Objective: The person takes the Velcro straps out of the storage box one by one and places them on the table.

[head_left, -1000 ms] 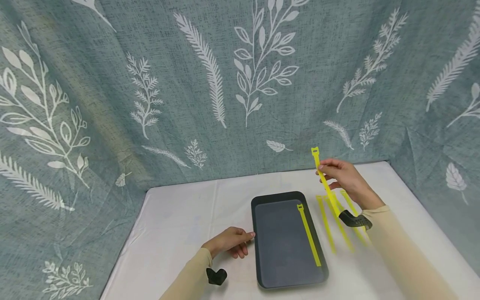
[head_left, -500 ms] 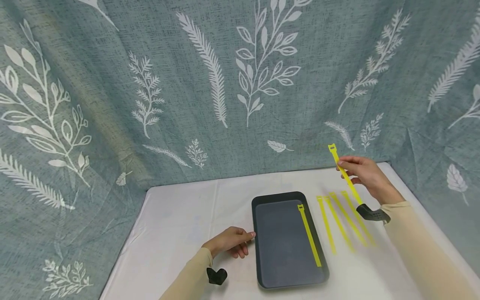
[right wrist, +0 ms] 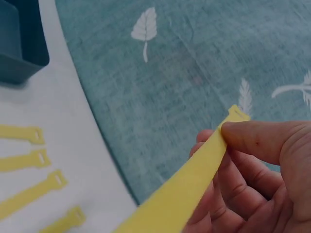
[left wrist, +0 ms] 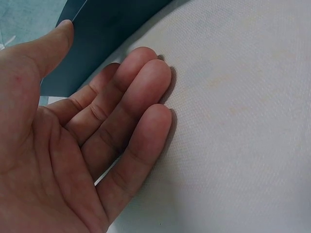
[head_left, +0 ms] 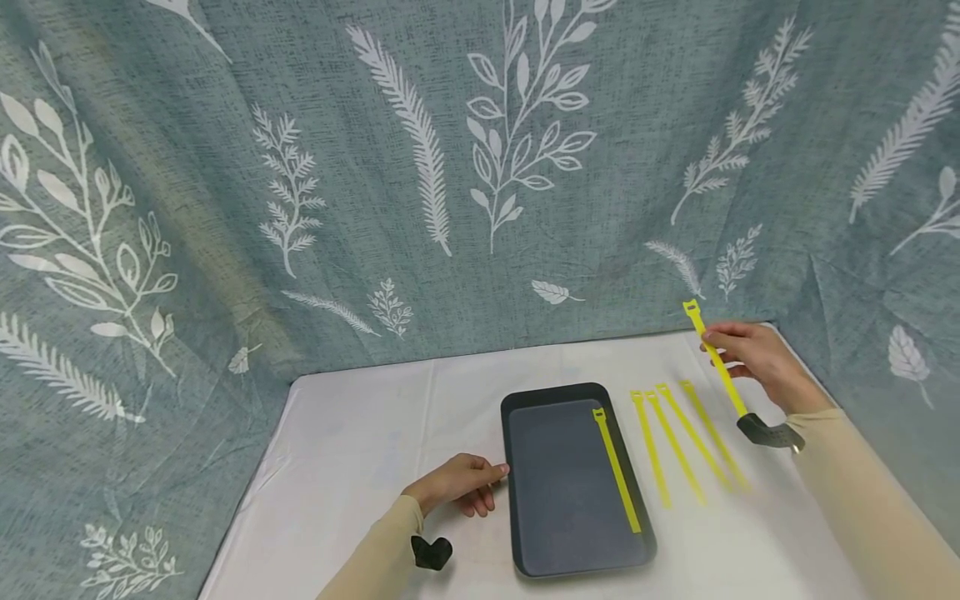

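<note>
My right hand point(head_left: 759, 360) pinches a yellow hook-and-loop cable tie point(head_left: 723, 372) between thumb and fingers, above the far right of the table. The slotted head of this tie point(right wrist: 238, 114) points up and away in the right wrist view. My left hand point(head_left: 456, 483) lies beside the dark grey tray point(head_left: 551, 483), its thumb touching the tray's left side. The other fingers are loosely bent on the white cloth and hold nothing, as the left wrist view shows. Inside the tray, along its right side, lies one yellow cable tie point(head_left: 619, 477).
Several more yellow cable ties point(head_left: 678, 446) lie side by side on the white cloth point(head_left: 375, 433), just right of the tray. A green-blue leaf-patterned curtain point(head_left: 465, 317) stands along the table's back and sides.
My right hand has moved right with the cable tie, away from the tray, and lowered slightly at the end. The ties on the cloth are now less covered. My left hand and the tray stay put.
</note>
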Demonstrator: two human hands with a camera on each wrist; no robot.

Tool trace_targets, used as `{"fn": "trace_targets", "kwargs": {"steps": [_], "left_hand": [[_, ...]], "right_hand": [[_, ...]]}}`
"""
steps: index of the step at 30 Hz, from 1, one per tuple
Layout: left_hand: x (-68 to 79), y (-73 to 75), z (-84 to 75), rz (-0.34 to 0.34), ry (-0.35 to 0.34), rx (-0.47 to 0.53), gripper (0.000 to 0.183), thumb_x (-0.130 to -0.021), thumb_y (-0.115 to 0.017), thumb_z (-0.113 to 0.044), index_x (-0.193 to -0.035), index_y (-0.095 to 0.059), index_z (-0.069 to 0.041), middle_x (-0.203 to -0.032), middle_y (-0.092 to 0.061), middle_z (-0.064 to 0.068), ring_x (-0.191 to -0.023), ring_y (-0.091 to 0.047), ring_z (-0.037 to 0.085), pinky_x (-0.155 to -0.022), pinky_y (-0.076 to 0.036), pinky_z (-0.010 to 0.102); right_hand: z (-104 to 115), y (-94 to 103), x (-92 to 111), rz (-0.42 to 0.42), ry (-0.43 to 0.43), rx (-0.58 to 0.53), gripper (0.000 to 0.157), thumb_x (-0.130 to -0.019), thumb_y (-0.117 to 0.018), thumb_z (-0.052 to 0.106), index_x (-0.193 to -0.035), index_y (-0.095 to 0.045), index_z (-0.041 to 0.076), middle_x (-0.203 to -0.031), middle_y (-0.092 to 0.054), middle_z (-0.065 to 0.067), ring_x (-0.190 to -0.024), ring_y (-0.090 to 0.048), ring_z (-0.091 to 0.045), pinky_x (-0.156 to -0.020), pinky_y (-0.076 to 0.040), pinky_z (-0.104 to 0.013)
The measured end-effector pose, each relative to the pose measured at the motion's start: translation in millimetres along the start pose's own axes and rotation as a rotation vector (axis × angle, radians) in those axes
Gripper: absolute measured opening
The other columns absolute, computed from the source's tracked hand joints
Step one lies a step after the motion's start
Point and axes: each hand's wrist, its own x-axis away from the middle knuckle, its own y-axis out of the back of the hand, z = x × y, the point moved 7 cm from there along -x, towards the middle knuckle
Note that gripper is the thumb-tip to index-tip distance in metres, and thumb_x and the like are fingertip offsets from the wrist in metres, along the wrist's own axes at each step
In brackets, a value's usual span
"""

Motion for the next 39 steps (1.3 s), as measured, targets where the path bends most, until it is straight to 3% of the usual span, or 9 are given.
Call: {"fn": "trace_targets", "kwargs": {"steps": [12,26,32,39], "left_hand": [[0.4,0.7,0.1,0.010,0.006,0.011,0.052,-0.097,-0.060,-0.057,-0.093,-0.067,-0.006,-0.071,-0.068,0.000,-0.058,-0.063,0.008,-0.056,-0.051,0.023],[-0.6,0.8,0.7,-0.001,0.007,0.013,0.051,-0.098,-0.060,-0.056,-0.092,-0.067,-0.006,-0.071,-0.068,0.000,-0.057,-0.062,0.008,-0.055,-0.050,0.023],[-0.6,1.4,1.1,-0.004,0.006,0.018,0.051,-0.097,-0.060,-0.057,-0.092,-0.067,-0.006,-0.070,-0.068,0.000,-0.057,-0.062,0.008,-0.055,-0.050,0.023],[-1.2,1.6,0.2,-0.001,0.007,0.020,0.051,-0.097,-0.061,-0.057,-0.092,-0.066,-0.006,-0.070,-0.068,0.000,-0.057,-0.062,0.008,-0.056,-0.051,0.023]], "right_hand": [[-35.6,0.4,1.0,0.027,-0.129,0.040,0.071,-0.099,-0.059,0.053,-0.146,-0.045,0.001,-0.101,-0.064,0.017,-0.095,-0.061,-0.011,-0.077,-0.054,-0.027],[-75.5,-13.3,4.1,0.061,-0.146,0.067,0.064,-0.101,-0.058,0.047,-0.140,-0.051,-0.003,-0.103,-0.067,0.008,-0.092,-0.061,-0.013,-0.078,-0.054,-0.029],[-90.9,-16.6,0.3,0.015,-0.170,0.113,0.050,-0.102,-0.058,0.035,-0.128,-0.058,-0.008,-0.091,-0.069,0.004,-0.079,-0.064,-0.011,-0.069,-0.056,-0.030],[-97.6,-19.9,-2.0,-0.013,-0.184,0.180,0.041,-0.099,-0.056,0.022,-0.117,-0.058,-0.015,-0.077,-0.062,-0.001,-0.064,-0.055,-0.012,-0.058,-0.050,-0.028]]}}
